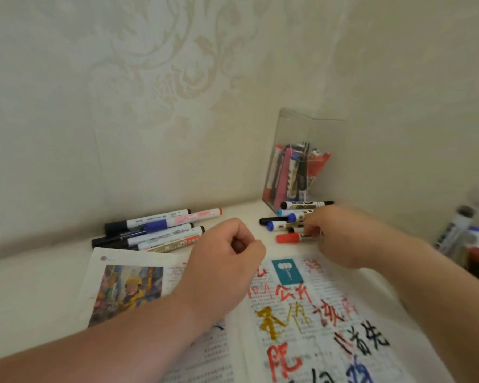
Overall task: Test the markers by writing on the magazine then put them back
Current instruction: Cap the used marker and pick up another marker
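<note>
An open magazine [302, 313] lies on the white table, its right page covered with red, gold, black and blue handwriting. My left hand [221, 258] hovers over the magazine's top edge with fingers curled and nothing in them. My right hand [340, 236] reaches into a pile of markers [291, 217] at the back right, and its fingertips pinch the barrel of a red-capped marker [289, 238]. A second pile of markers [152, 230] lies at the back left, beyond the magazine.
A clear plastic holder [302, 161] with several pens stands in the wall corner behind the right pile. Blurred markers and another container [465, 239] sit at the far right edge. Patterned walls close the table at the back and right.
</note>
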Demonstrator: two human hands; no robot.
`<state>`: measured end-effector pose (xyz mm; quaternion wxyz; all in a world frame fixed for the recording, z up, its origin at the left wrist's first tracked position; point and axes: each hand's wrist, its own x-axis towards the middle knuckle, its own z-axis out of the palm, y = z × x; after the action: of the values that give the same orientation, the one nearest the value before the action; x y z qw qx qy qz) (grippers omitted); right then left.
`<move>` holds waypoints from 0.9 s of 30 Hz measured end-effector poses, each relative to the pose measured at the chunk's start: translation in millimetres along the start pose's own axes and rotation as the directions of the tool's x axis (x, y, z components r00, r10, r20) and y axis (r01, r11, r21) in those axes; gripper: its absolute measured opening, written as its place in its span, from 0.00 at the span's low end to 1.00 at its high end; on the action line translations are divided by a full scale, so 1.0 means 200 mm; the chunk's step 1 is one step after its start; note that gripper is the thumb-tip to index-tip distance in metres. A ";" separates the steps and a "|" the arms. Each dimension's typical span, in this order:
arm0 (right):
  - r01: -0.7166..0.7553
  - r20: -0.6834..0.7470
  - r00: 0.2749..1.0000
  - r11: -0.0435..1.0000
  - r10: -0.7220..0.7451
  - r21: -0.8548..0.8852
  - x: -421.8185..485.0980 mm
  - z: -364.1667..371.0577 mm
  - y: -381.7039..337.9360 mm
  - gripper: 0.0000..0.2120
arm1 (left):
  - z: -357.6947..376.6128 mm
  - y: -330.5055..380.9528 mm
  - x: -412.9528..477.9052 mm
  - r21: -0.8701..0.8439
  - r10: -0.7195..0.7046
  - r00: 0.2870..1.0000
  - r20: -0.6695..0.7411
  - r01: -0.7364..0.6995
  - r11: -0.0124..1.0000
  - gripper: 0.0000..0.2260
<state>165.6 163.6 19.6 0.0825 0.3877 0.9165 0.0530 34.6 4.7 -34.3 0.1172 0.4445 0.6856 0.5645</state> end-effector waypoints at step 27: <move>0.448 -0.368 0.825 0.893 -0.428 -0.036 -0.16 0.03 -0.12 0.04 | 0.03 -0.04 -0.01 0.232 0.187 0.971 0.148 -0.218 0.948 0.11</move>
<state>172.9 124.2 14.2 -0.0897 0.1524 0.9810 0.0801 35.3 7.7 -44.3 0.0448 0.5580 0.6926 0.4549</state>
